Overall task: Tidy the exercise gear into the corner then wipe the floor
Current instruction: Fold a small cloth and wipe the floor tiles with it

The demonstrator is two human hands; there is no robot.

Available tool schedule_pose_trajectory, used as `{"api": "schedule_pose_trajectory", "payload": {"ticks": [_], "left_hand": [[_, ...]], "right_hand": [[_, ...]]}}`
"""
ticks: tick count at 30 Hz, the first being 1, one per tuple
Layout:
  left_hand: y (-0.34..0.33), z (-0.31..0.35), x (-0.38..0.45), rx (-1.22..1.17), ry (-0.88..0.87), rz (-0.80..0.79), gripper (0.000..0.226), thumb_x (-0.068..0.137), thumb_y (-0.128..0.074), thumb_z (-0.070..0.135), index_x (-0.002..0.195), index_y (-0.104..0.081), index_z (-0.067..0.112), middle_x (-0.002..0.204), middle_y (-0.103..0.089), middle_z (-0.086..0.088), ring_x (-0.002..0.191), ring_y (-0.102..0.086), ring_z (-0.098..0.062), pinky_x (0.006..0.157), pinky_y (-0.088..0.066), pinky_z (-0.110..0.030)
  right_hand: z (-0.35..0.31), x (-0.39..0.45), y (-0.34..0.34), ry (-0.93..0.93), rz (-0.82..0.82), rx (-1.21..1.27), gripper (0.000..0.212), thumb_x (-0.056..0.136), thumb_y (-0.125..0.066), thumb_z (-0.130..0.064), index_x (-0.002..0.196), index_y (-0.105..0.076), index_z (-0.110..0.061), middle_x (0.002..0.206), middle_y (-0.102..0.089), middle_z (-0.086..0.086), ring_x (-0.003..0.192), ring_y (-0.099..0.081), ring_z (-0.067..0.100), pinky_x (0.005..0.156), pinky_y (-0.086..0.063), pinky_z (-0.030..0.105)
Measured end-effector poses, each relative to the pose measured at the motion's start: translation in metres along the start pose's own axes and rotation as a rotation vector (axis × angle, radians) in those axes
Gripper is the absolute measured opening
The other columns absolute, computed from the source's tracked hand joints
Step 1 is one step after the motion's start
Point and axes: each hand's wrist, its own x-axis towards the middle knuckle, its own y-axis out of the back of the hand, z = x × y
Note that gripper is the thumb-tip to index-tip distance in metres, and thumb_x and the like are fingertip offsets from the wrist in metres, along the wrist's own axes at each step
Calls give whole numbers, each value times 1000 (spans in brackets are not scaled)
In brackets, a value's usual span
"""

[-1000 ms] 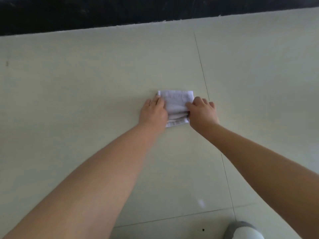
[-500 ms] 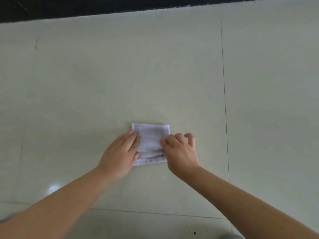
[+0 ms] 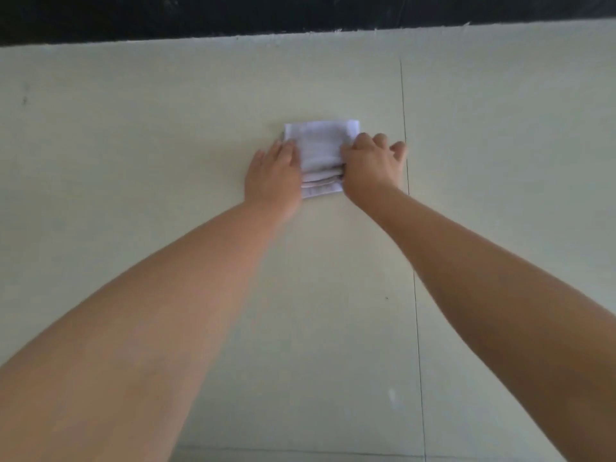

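Cloth [image 3: 321,151] near black baseboard [image 3: 300,13]

A folded cloth [image 3: 321,155] lies flat on the tiled floor [image 3: 166,128], in the upper middle of the view. The left hand [image 3: 271,176] is placed on the cloth's left edge, the right hand [image 3: 371,163] on its right edge, so that the cloth lies between them. A tile joint [image 3: 411,261] runs just to the right of the right hand. A baseboard [image 3: 300,11] bounds the floor beyond the cloth, well apart from it.
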Motion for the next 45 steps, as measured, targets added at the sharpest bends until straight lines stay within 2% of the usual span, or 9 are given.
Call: {"api": "schedule_pose_trajectory", "payload": {"ticks": [6,9,13,18,25,28,31,37,45], "left_hand": [[-46,-84,-103,10,-32,-26,45,71,-59,-12,116,-59,-16,124,-58,-31,109,-62,-46,84,-51,-55],[-51,-64,-148,86,-162,-70,44,70,-41,9,96,-71,-11,103,-71,-25,89,-72,-40,68,-57,-49],[-55,1,-186,43,-408,1,43,71,-41,15,91,-76,-2,97,-75,-16,89,-74,-29,76,-58,-37],[-56,106,-192,-42,-618,48,43,78,-36,9,85,-78,3,94,-77,-10,90,-74,-23,92,-36,-35],[-32,147,-111,75,-583,127,52,84,-27,7,85,-79,4,95,-77,-9,93,-74,-19,88,-52,-36],[-11,129,-78,192,-478,82,48,91,-30,6,135,-47,-4,146,-43,-17,139,-39,-21,115,-28,-36],[-3,94,-69,119,-342,-54,53,100,-30,12,150,-15,3,160,-10,-7,149,-6,-20,120,-3,-35],[-39,49,-126,79,-462,45,47,76,-39,20,95,-73,-6,103,-73,-21,95,-72,-35,77,-57,-45],[-68,127,-202,-30,-720,-37,48,73,-37,24,92,-78,5,99,-76,-10,97,-72,-24,94,-34,-37]], "right_hand": [[-70,-87,-46,228,-47,106,36,80,-38,3,105,-62,-4,115,-56,10,113,-48,28,105,-21,41],[-57,-147,-57,184,37,68,31,54,-41,-1,62,-67,-15,68,-62,-2,65,-61,22,69,-21,29],[9,-216,-64,167,13,65,44,29,-76,-4,72,-71,-15,62,-62,-2,68,-44,20,62,-12,27],[97,-284,-52,-63,37,41,34,55,-57,-8,84,-76,-8,65,-68,5,76,-36,20,63,-31,31],[131,-213,-27,-245,177,28,33,63,-54,3,90,-72,0,75,-67,17,75,-63,39,69,-38,40],[111,-161,-16,-296,93,80,33,82,-46,1,110,-62,-5,110,-58,14,111,-46,31,90,-28,38],[83,-132,-12,-229,44,117,31,77,-45,4,103,-59,-4,114,-54,11,113,-40,27,87,-23,34],[53,-183,-47,-120,117,48,34,53,-62,7,83,-66,-7,80,-61,6,78,-59,29,73,-17,31],[123,-303,-48,-148,71,-14,30,67,-50,-13,82,-77,-11,65,-68,4,77,-43,20,68,-22,31]]}}
